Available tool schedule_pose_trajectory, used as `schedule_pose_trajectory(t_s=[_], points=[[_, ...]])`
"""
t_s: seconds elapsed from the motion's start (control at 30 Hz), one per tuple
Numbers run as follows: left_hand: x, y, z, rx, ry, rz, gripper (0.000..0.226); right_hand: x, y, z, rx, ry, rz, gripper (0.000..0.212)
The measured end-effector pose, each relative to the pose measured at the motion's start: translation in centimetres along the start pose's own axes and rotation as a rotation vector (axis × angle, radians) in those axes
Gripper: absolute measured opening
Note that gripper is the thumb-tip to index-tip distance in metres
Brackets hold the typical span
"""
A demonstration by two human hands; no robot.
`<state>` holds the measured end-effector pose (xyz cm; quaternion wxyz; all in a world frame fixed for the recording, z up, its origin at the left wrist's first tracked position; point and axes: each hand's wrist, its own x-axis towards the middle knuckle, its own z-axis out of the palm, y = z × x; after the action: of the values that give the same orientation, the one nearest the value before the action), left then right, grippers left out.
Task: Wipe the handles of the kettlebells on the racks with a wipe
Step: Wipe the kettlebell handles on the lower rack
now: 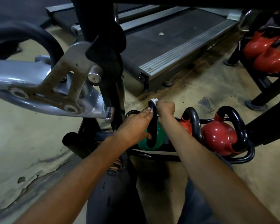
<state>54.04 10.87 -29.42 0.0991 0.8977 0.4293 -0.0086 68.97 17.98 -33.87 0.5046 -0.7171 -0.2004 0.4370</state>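
Observation:
A green kettlebell (158, 139) with a black handle (153, 125) sits on a low black rack (192, 156). My left hand (134, 126) grips the handle's left side, thumb under it and fingers reaching toward the top. My right hand (166, 108) pinches a white wipe (154, 101) against the top of the same handle. To the right on the rack stand two red kettlebells (220, 136) with black handles; the nearer-centre one (187, 125) is partly hidden behind my right forearm.
A grey machine arm (44, 84) with a black post juts in from the left, close above the rack. A treadmill (176, 42) lies behind. A second rack with red kettlebells (265, 52) stands at the upper right. My legs are below, on worn floor.

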Motion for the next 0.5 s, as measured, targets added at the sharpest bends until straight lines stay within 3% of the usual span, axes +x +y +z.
schedule_pose_trajectory(t_s=[0.17,0.33,0.4,0.5], points=[[-0.5,0.7,1.4,0.108,0.103,0.010,0.086,2.4,-3.2,1.3,-0.748,-0.442,-0.395,0.029],[-1.9,1.7,2.3,0.100,0.193,-0.005,0.072,-1.7,-6.2,3.3,-1.755,-0.802,-0.692,0.012],[-2.7,2.1,3.1,0.085,0.230,-0.012,0.067,-3.0,-6.6,3.7,-1.937,-0.799,-0.719,0.009],[-4.2,2.7,4.5,0.009,0.294,-0.012,0.065,-4.8,-7.4,3.0,-2.022,-0.829,-0.730,0.014]])
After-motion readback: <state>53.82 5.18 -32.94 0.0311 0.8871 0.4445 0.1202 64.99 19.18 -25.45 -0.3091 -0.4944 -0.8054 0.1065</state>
